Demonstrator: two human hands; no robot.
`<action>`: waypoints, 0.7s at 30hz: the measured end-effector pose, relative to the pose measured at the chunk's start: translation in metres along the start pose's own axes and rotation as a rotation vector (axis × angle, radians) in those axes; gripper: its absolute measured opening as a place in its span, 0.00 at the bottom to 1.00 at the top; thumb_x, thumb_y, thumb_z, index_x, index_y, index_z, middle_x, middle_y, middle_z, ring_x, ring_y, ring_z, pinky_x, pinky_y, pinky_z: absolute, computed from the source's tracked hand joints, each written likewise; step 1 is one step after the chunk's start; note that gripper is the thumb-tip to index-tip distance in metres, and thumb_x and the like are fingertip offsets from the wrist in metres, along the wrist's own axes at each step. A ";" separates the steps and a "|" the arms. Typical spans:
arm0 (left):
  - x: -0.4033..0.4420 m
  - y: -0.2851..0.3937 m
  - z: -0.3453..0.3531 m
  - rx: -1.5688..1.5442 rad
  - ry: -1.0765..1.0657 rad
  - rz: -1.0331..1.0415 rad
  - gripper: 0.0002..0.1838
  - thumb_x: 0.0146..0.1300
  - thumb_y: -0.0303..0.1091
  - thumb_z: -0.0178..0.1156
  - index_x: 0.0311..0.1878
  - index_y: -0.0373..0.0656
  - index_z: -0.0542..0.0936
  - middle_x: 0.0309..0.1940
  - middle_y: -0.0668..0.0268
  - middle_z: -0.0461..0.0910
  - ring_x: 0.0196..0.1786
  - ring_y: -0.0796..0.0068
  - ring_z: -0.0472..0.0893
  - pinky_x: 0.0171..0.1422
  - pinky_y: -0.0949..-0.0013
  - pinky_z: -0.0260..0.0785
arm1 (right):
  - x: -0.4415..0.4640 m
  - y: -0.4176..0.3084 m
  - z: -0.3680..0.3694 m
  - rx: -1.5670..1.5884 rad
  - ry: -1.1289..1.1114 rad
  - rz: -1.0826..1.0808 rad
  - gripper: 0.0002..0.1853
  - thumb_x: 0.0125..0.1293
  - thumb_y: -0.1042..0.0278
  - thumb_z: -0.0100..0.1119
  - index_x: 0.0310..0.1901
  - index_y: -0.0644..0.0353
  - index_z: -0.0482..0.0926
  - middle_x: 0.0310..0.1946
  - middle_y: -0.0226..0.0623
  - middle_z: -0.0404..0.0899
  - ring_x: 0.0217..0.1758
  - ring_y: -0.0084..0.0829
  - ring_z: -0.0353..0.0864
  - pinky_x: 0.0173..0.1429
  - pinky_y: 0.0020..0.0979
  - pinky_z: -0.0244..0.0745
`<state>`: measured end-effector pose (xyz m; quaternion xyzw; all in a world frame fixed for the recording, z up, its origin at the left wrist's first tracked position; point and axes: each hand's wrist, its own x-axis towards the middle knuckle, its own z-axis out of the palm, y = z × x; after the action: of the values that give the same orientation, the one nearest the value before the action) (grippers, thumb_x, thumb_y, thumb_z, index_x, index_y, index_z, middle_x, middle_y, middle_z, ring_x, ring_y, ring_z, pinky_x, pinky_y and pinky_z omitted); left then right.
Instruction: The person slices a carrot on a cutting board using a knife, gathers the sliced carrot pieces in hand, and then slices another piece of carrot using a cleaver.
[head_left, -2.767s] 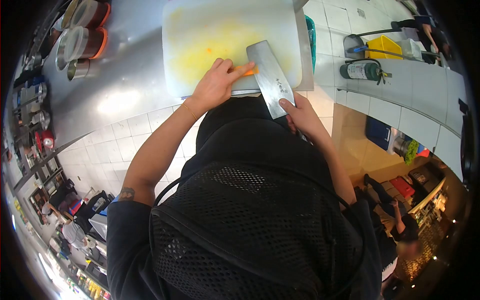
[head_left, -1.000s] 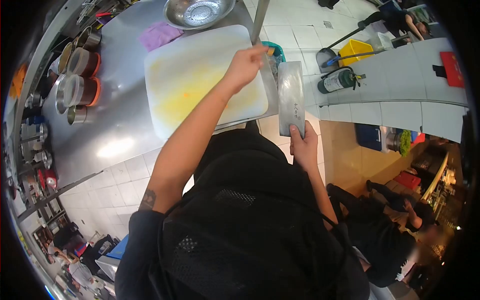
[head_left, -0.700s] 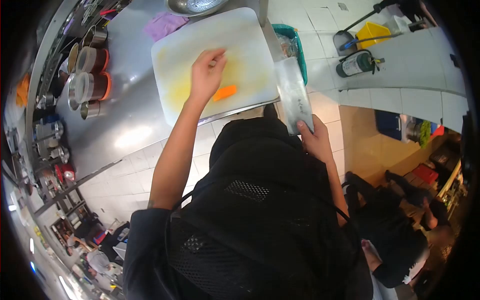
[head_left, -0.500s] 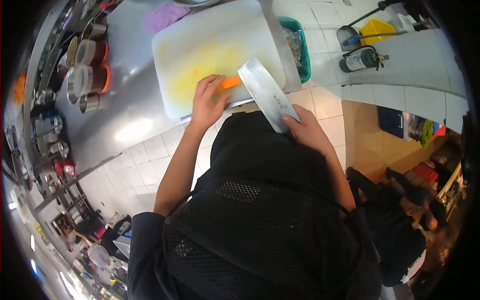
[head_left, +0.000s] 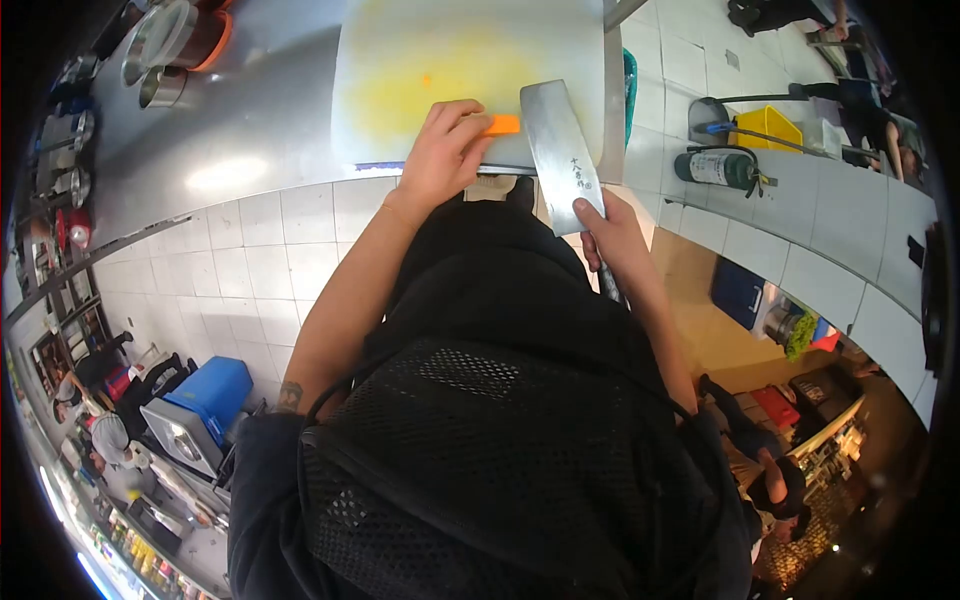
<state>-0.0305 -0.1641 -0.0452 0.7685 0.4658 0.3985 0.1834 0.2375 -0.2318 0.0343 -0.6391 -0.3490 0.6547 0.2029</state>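
An orange carrot piece lies near the front edge of a white, yellow-stained cutting board. The fingers of my left hand are closed on the piece's left end. Just right of its free end, the wide blade of a cleaver reaches over the board, a small gap between the two. My right hand grips the cleaver at its handle end, with the thumb on the blade. A tiny orange bit sits farther back on the board.
The board rests on a steel counter, with lidded containers and a metal pot at the left. Beyond the right edge are a green bin, a fire extinguisher and a yellow bucket. Other people stand at both sides.
Since the 0.7-second-old view, my left hand has come down onto the carrot piece. The cleaver has swung from beside the board to over it, now more upright than half a second ago.
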 end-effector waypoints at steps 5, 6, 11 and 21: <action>0.015 0.000 -0.010 0.081 -0.239 0.014 0.23 0.64 0.22 0.66 0.62 0.49 0.85 0.45 0.61 0.80 0.49 0.57 0.79 0.57 0.58 0.75 | 0.001 0.002 0.000 -0.002 0.028 0.002 0.12 0.81 0.61 0.56 0.52 0.64 0.77 0.18 0.25 0.68 0.12 0.18 0.63 0.17 0.26 0.61; 0.021 0.003 -0.013 0.079 -0.246 0.017 0.23 0.64 0.22 0.66 0.62 0.49 0.85 0.45 0.61 0.80 0.49 0.57 0.79 0.57 0.58 0.75 | 0.003 0.004 -0.001 -0.003 0.014 0.005 0.12 0.81 0.61 0.56 0.51 0.63 0.77 0.18 0.25 0.68 0.13 0.18 0.63 0.17 0.26 0.61; 0.037 0.008 -0.019 0.264 -0.523 0.074 0.35 0.68 0.20 0.56 0.74 0.66 0.79 0.39 0.60 0.73 0.45 0.58 0.75 0.55 0.57 0.74 | 0.007 0.012 -0.004 0.034 -0.023 -0.007 0.12 0.82 0.60 0.57 0.50 0.62 0.78 0.18 0.25 0.68 0.14 0.18 0.64 0.19 0.25 0.61; 0.041 0.009 -0.021 0.279 -0.601 0.097 0.34 0.69 0.20 0.53 0.75 0.65 0.78 0.39 0.60 0.72 0.46 0.58 0.75 0.56 0.57 0.74 | 0.006 0.013 -0.001 0.136 -0.076 0.034 0.13 0.81 0.59 0.57 0.49 0.61 0.79 0.19 0.25 0.68 0.14 0.19 0.65 0.20 0.26 0.61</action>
<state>-0.0315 -0.1347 -0.0084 0.8907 0.4037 0.0945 0.1862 0.2403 -0.2365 0.0209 -0.6045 -0.3004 0.7038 0.2213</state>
